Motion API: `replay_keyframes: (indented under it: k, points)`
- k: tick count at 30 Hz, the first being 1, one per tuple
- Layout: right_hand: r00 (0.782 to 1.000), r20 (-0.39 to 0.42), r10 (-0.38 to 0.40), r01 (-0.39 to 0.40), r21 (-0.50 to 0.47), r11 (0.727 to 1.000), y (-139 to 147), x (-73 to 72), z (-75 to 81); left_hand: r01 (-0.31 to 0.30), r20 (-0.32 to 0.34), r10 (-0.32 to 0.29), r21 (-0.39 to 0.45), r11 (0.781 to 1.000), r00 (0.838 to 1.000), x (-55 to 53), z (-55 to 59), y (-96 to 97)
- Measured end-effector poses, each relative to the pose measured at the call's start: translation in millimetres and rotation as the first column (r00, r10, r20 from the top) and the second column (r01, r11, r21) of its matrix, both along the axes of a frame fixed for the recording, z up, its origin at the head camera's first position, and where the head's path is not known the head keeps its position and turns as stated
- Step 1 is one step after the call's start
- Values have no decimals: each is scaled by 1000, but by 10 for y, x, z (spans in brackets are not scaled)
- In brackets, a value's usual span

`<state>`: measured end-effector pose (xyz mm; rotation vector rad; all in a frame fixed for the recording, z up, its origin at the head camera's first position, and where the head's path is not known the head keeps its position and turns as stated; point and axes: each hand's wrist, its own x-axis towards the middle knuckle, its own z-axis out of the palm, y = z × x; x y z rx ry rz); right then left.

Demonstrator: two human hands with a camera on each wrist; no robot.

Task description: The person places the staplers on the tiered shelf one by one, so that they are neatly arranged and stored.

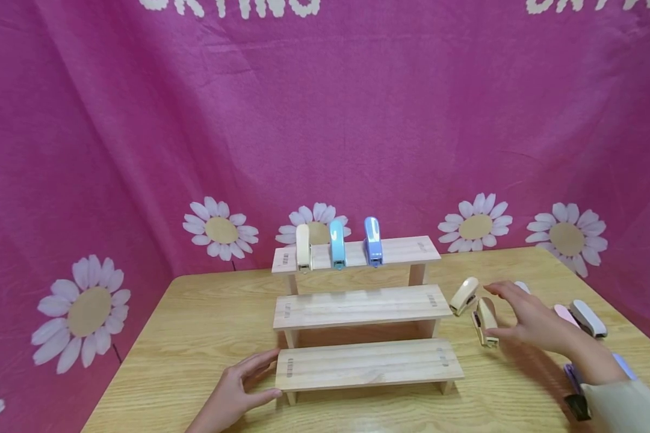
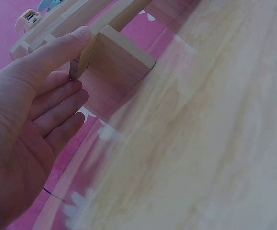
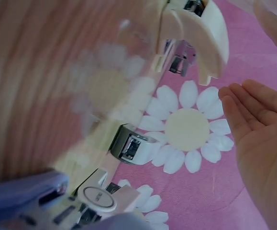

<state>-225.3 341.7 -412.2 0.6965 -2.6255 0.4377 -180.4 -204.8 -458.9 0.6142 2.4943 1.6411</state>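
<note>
My left hand (image 1: 237,388) holds the left end of the lowest plank (image 1: 368,365) of a three-tier wooden display stand, thumb at the front corner and fingertips at the back one. In the left wrist view that hand (image 2: 38,96) reaches around the plank's end (image 2: 83,60). On the right, my right hand (image 1: 536,322) is spread beside a tan stapler (image 1: 485,322) on the table, thumb close to its front end; whether the thumb touches it I cannot tell. The right wrist view has straight fingers (image 3: 253,108) near a cream stapler (image 3: 215,43). Another cream stapler (image 1: 464,294) stands just left.
Along the top plank (image 1: 401,249) stand a cream stapler (image 1: 303,246), a turquoise stapler (image 1: 337,243) and a blue stapler (image 1: 373,242). Right of my right hand lie a grey-white stapler (image 1: 588,317), a pink stapler (image 1: 565,314) and purple ones, partly behind my arm. A pink cloth (image 1: 357,120) hangs behind.
</note>
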Motion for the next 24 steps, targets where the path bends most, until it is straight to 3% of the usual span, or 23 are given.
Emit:
replay_keyframes:
  k: [3, 14, 24]
  points:
    - [1000, -3, -3, 3, 23, 1000, 25, -7, -40, 5, -12, -5, 0, 1000, 1000, -4, -5, -4]
    - [993, 114, -23, 17, 50, 999, 73, -41, -153, 10, -28, -9, 9, 1000, 1000, -32, -39, -12]
    - [997, 76, -8, 4, 58, 998, 88, -69, -186, 23, -30, -23, 11, 1000, 999, -16, -12, -5]
